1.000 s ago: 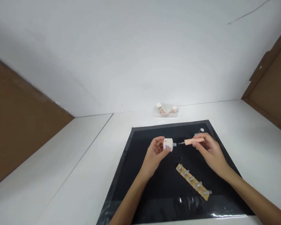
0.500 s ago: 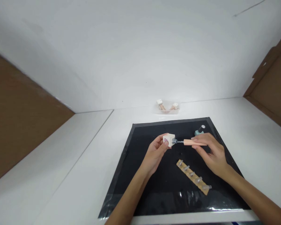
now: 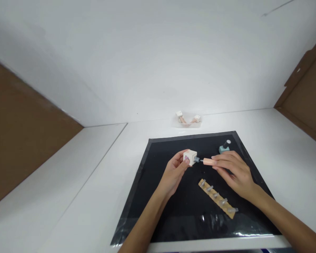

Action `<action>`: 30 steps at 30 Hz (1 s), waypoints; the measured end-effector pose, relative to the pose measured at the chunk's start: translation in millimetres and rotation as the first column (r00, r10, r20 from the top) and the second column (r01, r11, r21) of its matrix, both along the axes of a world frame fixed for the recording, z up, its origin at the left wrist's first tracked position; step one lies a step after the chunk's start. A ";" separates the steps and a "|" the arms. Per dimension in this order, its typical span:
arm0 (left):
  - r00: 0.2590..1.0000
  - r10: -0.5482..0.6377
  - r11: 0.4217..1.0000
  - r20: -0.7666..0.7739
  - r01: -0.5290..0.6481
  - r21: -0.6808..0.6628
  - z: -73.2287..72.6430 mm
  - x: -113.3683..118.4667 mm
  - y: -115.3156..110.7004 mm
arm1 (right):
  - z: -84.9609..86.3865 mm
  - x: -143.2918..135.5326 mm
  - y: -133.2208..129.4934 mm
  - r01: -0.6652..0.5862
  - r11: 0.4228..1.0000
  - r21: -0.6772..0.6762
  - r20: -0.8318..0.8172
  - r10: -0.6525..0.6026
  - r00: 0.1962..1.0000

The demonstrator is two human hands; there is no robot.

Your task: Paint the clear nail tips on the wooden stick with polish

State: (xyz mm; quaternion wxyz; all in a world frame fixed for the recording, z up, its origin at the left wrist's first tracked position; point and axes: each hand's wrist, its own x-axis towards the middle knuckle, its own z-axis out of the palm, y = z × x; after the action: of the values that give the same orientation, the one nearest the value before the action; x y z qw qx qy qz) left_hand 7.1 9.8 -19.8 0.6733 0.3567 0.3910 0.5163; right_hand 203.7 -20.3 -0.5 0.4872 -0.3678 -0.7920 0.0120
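Note:
A white square bottle (image 3: 190,157) lies tipped on its side in my left hand (image 3: 174,172), its grey neck facing right. Thumb and fingers of that hand are closed round it. My right hand (image 3: 235,171) pinches a peach-coloured cap (image 3: 208,161) with a thin brush stem, whose tip is inside the bottle's neck. Only a short piece of stem shows between cap and neck. Below the hands, a wooden strip (image 3: 217,198) carrying several clear nail tips rests on the black mat (image 3: 173,221).
A teal bottle with a black cap (image 3: 223,149) stands on the mat behind my right hand. At the back, a clear tray (image 3: 186,125) holds two white bottles with peach caps. Brown cardboard panels (image 3: 23,130) rise at left and right.
My right hand has moved slightly left with the peach cap, bringing it closer to the bottle's neck. Less of the brush stem shows. My left hand has stayed in place.

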 end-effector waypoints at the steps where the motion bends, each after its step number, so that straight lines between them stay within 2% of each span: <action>1: 1.000 0.001 1.000 0.004 -0.001 -0.003 -0.2 0.0 0.0 | 0.2 0.0 0.1 -0.002 1.000 -0.001 0.003 0.002 1.000; 8: 1.000 0.006 1.000 0.004 -0.006 -0.008 -0.7 0.8 -0.3 | 1.8 -2.7 1.1 -0.029 0.998 -0.061 -0.074 0.024 0.997; 11: 1.000 0.005 1.000 -0.018 -0.005 0.013 -2.0 0.8 -0.3 | 1.2 -2.8 0.9 -0.008 0.987 -0.163 -0.144 -0.016 0.989; 16: 1.000 0.000 1.000 -0.018 0.000 0.029 -3.6 -0.5 0.1 | -3.8 -1.1 0.1 0.002 0.937 -0.351 -0.254 -0.097 0.962; 22: 0.999 0.038 0.999 -0.023 -0.039 -0.019 -1.0 -2.1 1.6 | -5.9 1.0 1.8 0.007 0.898 -0.439 -0.356 -0.181 0.917; 26: 0.986 0.013 1.000 -0.167 -0.016 -0.019 0.0 -2.6 2.8 | -3.6 4.0 3.9 0.011 0.879 -0.476 -0.380 -0.217 0.899; 30: 0.939 -0.110 0.992 -0.327 0.121 0.015 -5.4 -3.8 4.1 | -2.4 6.5 6.4 0.014 0.873 -0.488 -0.393 -0.233 0.890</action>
State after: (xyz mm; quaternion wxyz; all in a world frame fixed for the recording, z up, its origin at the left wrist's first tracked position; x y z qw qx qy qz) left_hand 3.3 13.9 -25.2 0.6223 0.4711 0.4659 0.4167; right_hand 210.2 -14.0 -2.8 0.5484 -0.5139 -0.6083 0.2553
